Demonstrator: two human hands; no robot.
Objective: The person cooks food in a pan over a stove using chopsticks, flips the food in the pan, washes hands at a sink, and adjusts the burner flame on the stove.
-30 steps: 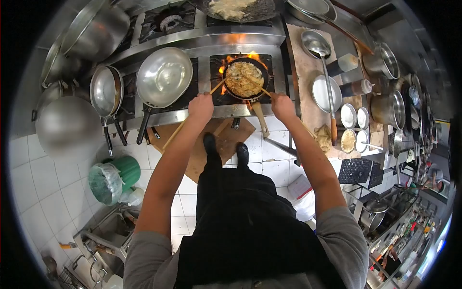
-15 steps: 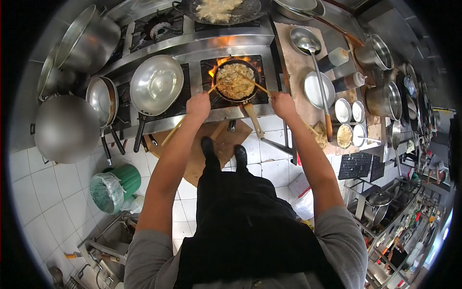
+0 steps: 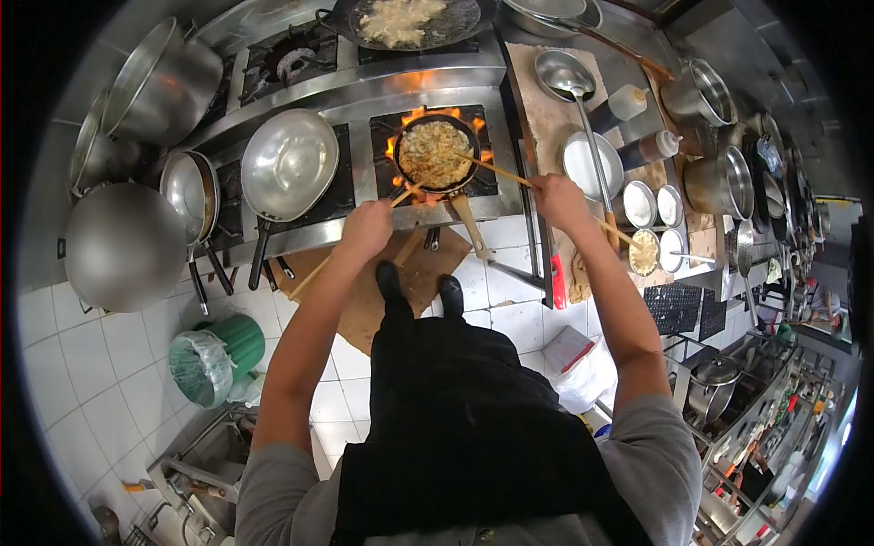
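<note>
Flames [image 3: 419,115] lick around the frying pan [image 3: 473,136] on the burner at the front right corner of the stove [image 3: 360,223], in the head view. The cooked food [image 3: 434,150] spreads across nearly the whole base of that pan, whose handle points towards the stove's front edge. Your left hand [image 3: 368,227] has its fingers wrapped narrowly around a wooden stick [image 3: 406,195]. Half a second ago that stick's tip lay over the food; now you have drawn it back to the pan's near rim, and I cannot tell whether it touches. Your right hand [image 3: 559,200], fingers likewise closed on a second stick [image 3: 499,171], has shifted outward, away from the pan, yet its tip remains at the food's right side. Your hands are therefore wider apart than before. The pan keeps its place on the burner. Beyond your right hand, a ladle [image 3: 564,73] lies along the left edge of the tabletop [image 3: 537,127], its shaft crossing a white bowl [image 3: 579,162]. Left of the frying pan, a larger silver pan [image 3: 289,164] sits near the stove's front edge.
</note>
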